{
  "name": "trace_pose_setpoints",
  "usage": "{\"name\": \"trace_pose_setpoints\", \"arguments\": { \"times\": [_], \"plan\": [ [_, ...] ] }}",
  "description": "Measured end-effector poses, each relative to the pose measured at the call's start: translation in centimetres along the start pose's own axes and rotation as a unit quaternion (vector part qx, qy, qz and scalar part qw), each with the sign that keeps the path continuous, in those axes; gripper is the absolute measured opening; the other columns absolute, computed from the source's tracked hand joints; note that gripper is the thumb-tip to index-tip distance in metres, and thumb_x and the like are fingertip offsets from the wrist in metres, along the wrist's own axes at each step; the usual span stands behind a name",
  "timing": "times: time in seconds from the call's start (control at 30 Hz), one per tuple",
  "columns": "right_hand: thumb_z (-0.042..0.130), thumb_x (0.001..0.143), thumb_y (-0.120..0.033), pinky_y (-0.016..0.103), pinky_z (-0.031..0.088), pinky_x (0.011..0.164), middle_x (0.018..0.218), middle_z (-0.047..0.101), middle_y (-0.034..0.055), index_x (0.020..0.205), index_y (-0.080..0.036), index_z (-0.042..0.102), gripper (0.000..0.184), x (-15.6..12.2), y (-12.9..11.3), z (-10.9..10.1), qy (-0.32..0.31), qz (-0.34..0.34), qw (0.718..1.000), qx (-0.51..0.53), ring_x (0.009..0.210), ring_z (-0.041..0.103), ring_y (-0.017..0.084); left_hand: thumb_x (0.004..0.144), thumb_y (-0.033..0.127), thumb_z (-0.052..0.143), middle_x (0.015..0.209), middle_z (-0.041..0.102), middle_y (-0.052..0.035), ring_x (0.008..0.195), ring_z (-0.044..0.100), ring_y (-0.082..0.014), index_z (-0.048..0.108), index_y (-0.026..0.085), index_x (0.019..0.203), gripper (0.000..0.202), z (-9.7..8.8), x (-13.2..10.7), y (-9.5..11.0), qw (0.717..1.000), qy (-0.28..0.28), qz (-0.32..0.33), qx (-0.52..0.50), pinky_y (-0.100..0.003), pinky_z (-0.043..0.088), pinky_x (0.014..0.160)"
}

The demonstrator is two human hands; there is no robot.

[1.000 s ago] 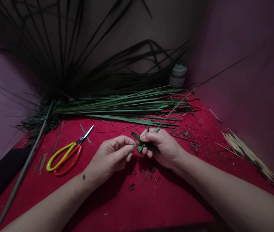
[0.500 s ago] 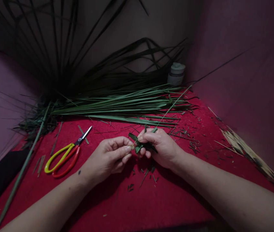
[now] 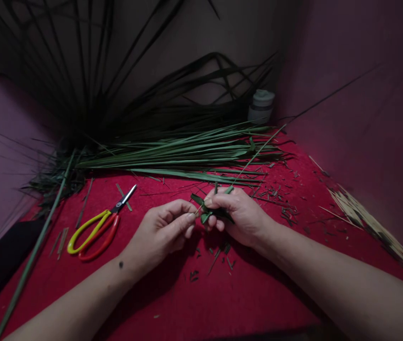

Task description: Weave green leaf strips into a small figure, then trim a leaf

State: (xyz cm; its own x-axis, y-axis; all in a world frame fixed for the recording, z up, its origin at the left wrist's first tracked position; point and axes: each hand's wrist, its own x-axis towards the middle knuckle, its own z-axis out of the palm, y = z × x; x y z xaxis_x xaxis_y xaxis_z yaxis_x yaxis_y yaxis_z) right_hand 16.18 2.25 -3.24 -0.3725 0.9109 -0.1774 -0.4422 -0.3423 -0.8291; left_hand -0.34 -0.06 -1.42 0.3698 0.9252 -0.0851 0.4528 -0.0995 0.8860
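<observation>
Over the red cloth, my right hand [image 3: 239, 213] is closed around a small folded piece of green palm leaf [image 3: 206, 218], whose dark ends stick out between the fingers. A long thin leaf strip [image 3: 258, 152] runs from that hand up toward the far right. My left hand [image 3: 173, 220] pinches a thin pale stick [image 3: 199, 210] between thumb and forefinger; its other end meets the folded leaf. The two hands nearly touch. Left of them lie scissors [image 3: 104, 225] with one yellow and one red handle, blades slightly apart, touched by neither hand.
Behind the hands lies a bundle of long green leaves [image 3: 187, 154]. A white lidded container [image 3: 261, 108] stands at the back. Pale thin sticks [image 3: 368, 222] are piled at the right edge. Leaf scraps [image 3: 276, 194] litter the red cloth [image 3: 251, 293]. A long green stalk [image 3: 38, 246] crosses the left side.
Both hands keep the same hold and look almost unmoved. The whole view has shifted very slightly.
</observation>
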Motion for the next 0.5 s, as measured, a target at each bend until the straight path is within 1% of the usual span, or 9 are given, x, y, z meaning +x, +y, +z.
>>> {"name": "trace_pose_setpoints", "arguments": {
  "times": [0.03,0.1,0.13,0.2,0.27,0.3,0.37,0.43,0.5],
  "plan": [
    [0.059,0.059,-0.019,0.014,0.031,0.032,0.044,0.054,-0.0014,0.055,-0.013,0.058,0.006,0.0,0.0,0.0,0.0,0.001,1.0,0.0,0.035,0.048,0.007,0.091,0.03,0.043,0.053,0.047,0.0071,0.037,0.036,-0.0056,0.054,0.019,0.083,0.018,0.0,0.1,0.0,1.0,0.0,-0.001,-0.004,-0.017,0.028,0.036],
    [0.058,0.059,-0.019,0.014,0.031,0.032,0.044,0.054,-0.0013,0.056,-0.013,0.058,0.006,0.1,0.1,-0.1,0.006,0.001,1.0,-0.002,0.035,0.048,0.007,0.089,0.023,0.047,0.059,0.055,0.0046,0.044,0.048,-0.0068,0.056,0.018,0.086,0.011,0.0,0.1,-0.4,0.991,0.057,0.094,0.075,-0.017,0.038,0.043],
    [0.058,0.06,-0.019,0.014,0.031,0.031,0.044,0.054,-0.0013,0.057,-0.013,0.058,0.006,0.1,0.1,-0.2,0.009,0.001,1.0,-0.004,0.035,0.047,0.007,0.088,0.019,0.049,0.066,0.061,0.0024,0.052,0.055,-0.008,0.058,0.018,0.09,0.009,0.0,0.0,-0.8,0.971,0.1,0.166,0.141,-0.017,0.042,0.05],
    [0.058,0.061,-0.019,0.015,0.031,0.032,0.044,0.054,-0.0014,0.058,-0.014,0.058,0.006,0.1,0.2,-0.3,0.016,-0.004,1.0,-0.008,0.034,0.046,0.006,0.084,0.011,0.052,0.075,0.067,-0.0008,0.063,0.062,-0.0103,0.059,0.018,0.094,0.014,0.2,-0.2,-1.5,0.904,0.169,0.286,0.268,-0.018,0.046,0.06],
    [0.058,0.062,-0.019,0.015,0.031,0.032,0.044,0.055,-0.0013,0.058,-0.014,0.057,0.007,0.1,0.3,-0.3,0.022,-0.006,1.0,-0.015,0.034,0.045,0.006,0.082,0.008,0.053,0.073,0.067,-0.0009,0.062,0.062,-0.011,0.06,0.018,0.093,0.016,0.4,-0.5,-1.9,0.862,0.193,0.317,0.345,-0.018,0.045,0.059],
    [0.058,0.062,-0.019,0.015,0.031,0.033,0.044,0.055,-0.0011,0.057,-0.014,0.057,0.007,0.1,0.3,-0.3,0.024,-0.007,1.0,-0.019,0.034,0.045,0.006,0.083,0.009,0.053,0.07,0.067,-0.0006,0.06,0.062,-0.0111,0.06,0.018,0.091,0.015,0.4,-0.6,-1.8,0.865,0.19,0.302,0.353,-0.018,0.044,0.058],
    [0.058,0.063,-0.019,0.015,0.03,0.032,0.043,0.055,-0.0009,0.057,-0.013,0.057,0.008,0.1,0.4,-0.2,0.027,-0.008,0.999,-0.023,0.035,0.045,0.006,0.083,0.013,0.053,0.071,0.066,-0.001,0.061,0.061,-0.0116,0.061,0.019,0.09,0.012,0.4,-0.6,-1.2,0.911,0.168,0.232,0.298,-0.019,0.045,0.059],
    [0.058,0.062,-0.019,0.015,0.03,0.032,0.043,0.054,-0.001,0.056,-0.013,0.057,0.008,0.0,0.3,-0.1,0.028,-0.005,0.999,-0.014,0.035,0.046,0.006,0.084,0.021,0.053,0.067,0.062,-0.0001,0.055,0.056,-0.0101,0.061,0.018,0.087,0.009,0.2,-0.5,-0.3,0.975,0.122,0.113,0.149,-0.019,0.043,0.052],
    [0.058,0.06,-0.018,0.015,0.03,0.031,0.043,0.053,-0.0012,0.054,-0.013,0.057,0.008,0.0,0.3,-0.1,0.024,0.0,1.0,-0.001,0.036,0.048,0.007,0.084,0.031,0.054,0.058,0.053,0.0031,0.042,0.043,-0.0064,0.06,0.018,0.084,0.015,0.0,-0.1,0.6,0.998,0.054,-0.022,-0.027,-0.017,0.032,0.039]
  ]
}}
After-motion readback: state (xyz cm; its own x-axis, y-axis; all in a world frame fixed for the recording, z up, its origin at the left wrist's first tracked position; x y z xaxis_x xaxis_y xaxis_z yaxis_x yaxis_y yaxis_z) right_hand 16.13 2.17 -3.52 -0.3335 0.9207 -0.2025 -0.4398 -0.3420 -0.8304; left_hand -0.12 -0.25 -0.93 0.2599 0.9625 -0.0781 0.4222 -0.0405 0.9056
